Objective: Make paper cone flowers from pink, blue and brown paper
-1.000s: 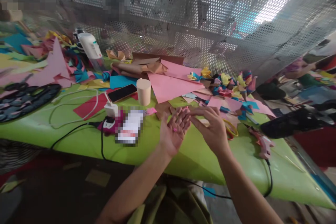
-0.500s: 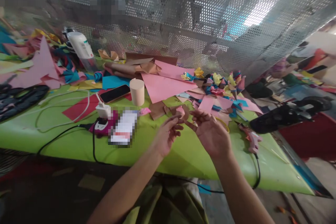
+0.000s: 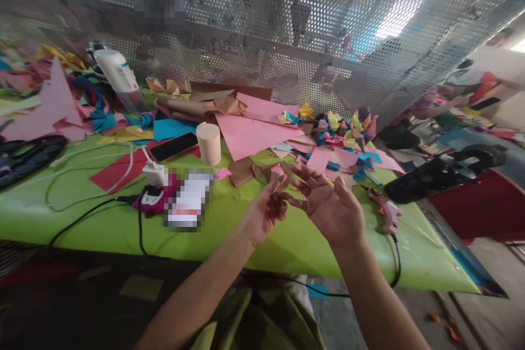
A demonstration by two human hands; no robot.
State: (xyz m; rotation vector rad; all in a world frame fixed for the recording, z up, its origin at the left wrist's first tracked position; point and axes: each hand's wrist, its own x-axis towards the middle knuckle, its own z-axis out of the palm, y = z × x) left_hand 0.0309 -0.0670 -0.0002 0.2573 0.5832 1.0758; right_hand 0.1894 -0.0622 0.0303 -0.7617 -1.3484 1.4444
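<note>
My left hand (image 3: 266, 213) is closed, its thumb and forefinger up against a small pink folded paper piece (image 3: 276, 170), which shows just above the fingertips; its lower part is hidden. Beside it, palm up, my right hand (image 3: 336, 210) has its fingers spread and thumb raised, with nothing visible in it. One of its fingertips comes close to the curled left fingers. Brown paper scraps (image 3: 243, 171) lie just beyond the hands. Farther back rests a large pink paper sheet (image 3: 254, 134).
To the left are a paper-coloured cylinder (image 3: 209, 145), a dark phone (image 3: 174, 146), a blurred lit phone (image 3: 189, 200) and a magenta power strip (image 3: 155, 201) with cables. A pink glue gun (image 3: 390, 213) lies right. Crumpled paper flowers (image 3: 340, 126) sit near the perforated metal panel (image 3: 254, 38).
My right hand's fingers have spread and its thumb has lifted away. The left hand's lower fingers have curled in more. The whole view has shifted slightly.
</note>
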